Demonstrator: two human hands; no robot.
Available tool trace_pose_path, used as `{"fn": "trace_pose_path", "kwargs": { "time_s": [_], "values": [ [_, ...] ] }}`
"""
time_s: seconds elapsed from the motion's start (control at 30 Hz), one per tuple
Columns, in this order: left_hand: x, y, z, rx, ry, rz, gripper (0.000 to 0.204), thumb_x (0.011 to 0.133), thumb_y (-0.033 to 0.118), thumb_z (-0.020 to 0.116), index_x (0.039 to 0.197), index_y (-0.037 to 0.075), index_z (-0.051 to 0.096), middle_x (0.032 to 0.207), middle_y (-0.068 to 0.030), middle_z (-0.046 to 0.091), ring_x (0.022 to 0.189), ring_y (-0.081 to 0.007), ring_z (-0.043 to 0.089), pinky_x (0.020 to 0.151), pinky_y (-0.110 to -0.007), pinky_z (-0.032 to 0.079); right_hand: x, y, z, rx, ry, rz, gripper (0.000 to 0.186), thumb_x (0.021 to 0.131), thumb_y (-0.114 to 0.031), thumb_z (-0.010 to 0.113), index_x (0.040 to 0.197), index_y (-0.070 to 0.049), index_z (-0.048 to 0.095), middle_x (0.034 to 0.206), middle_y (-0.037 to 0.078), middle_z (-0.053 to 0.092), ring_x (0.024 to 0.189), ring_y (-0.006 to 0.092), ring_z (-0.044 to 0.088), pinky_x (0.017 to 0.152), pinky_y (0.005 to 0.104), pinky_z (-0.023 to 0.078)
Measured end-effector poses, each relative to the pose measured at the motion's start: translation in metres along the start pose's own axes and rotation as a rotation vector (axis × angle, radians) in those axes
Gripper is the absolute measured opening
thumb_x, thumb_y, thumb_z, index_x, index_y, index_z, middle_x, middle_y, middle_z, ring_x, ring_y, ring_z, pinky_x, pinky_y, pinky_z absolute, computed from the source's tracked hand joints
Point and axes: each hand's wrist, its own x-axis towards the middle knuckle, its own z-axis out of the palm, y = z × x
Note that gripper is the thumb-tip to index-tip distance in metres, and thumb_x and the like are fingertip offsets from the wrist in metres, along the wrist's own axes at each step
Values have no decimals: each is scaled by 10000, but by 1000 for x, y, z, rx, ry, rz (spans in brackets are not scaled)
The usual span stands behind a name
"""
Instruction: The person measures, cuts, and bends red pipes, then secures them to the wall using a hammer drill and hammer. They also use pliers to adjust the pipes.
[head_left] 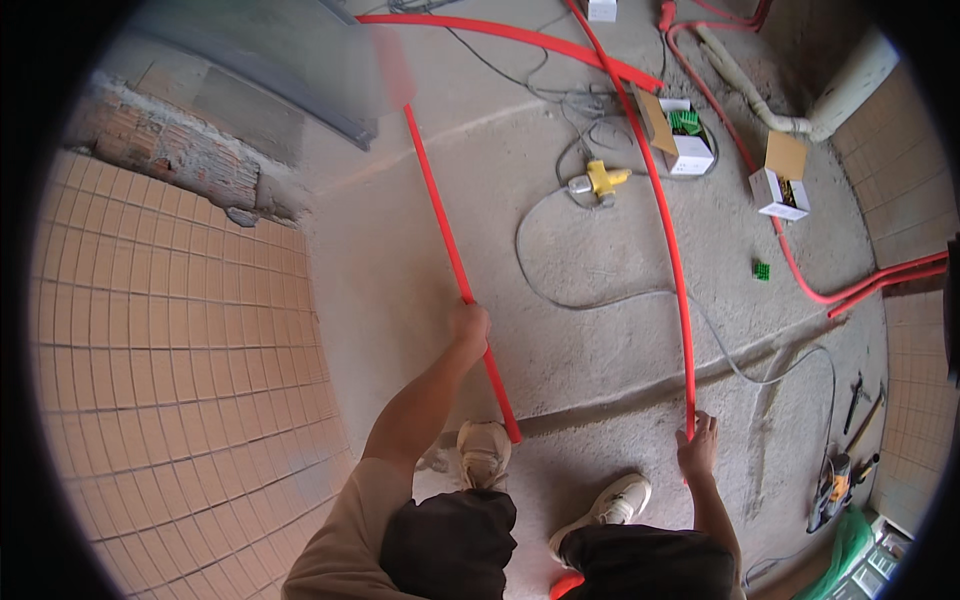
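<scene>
My left hand is closed around a straight red plastic pipe, which slants over the concrete floor from the upper left. The pipe's near end stops beside my left shoe. To the right, a longer red pipe bends gently down from the top edge. My right hand has its fingers curled round the near end of that one, just beyond my right shoe. A grey cable runs along the floor between and beneath the two pipes.
A yellow plug connector lies among cables. Two opened white boxes and a green plastic piece are to the right. Red pipes run by the right wall. A power tool and hammer lie lower right; a tiled wall stands left.
</scene>
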Motion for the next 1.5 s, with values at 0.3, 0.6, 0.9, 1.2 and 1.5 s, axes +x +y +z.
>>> {"fn": "trace_pose_path", "kwargs": {
  "time_s": [0.3, 0.6, 0.9, 1.2, 1.5],
  "values": [
    [-69, 242, 28, -713, -524, 145, 143, 677, 16, 474, 681, 113, 370, 640, -68, 407, 538, -224, 390, 540, -381, 381, 6, 1, 24, 125, -22, -75, 350, 896, -151, 654, 1216, -43, 561, 1133, 210, 627, 1075, 412, 593, 901, 486, 490],
    [-135, 119, 134, -621, -870, 231, 221, 688, -118, 517, 746, 87, 459, 740, -64, 501, 696, -232, 510, 695, -392, 470, -47, -82, -58, 364, 628, -340, 520, 800, -54, 764, 1278, -5, 565, 1234, 197, 599, 1155, 389, 563, 982, 463, 461],
    [-261, 86, 121, -311, -1527, 219, 208, 794, -119, 576, 908, 53, 556, 848, -140, 643, 866, -294, 642, 882, -502, 517, -58, -68, 3, 263, 161, -33, 363, 946, -443, 615, 901, -86, 565, 696, 179, 640, 694, 403, 655, 642, 515, 513],
    [-278, 187, 86, -382, -1459, 517, 124, 991, 154, 535, 1017, 40, 578, 915, -142, 649, 924, -271, 616, 895, -456, 485, -105, -25, 1, 219, 427, 73, 349, 851, -390, 746, 824, -85, 580, 699, 136, 633, 680, 373, 651, 606, 479, 510],
    [-176, 168, 104, -277, -963, -130, 88, 962, 169, 578, 933, 86, 571, 876, -57, 599, 926, -252, 576, 898, -416, 453, -174, 99, -65, -107, 270, 95, 377, 854, -434, 705, 810, -90, 558, 702, 94, 634, 667, 348, 655, 573, 474, 504]
  ]
}}
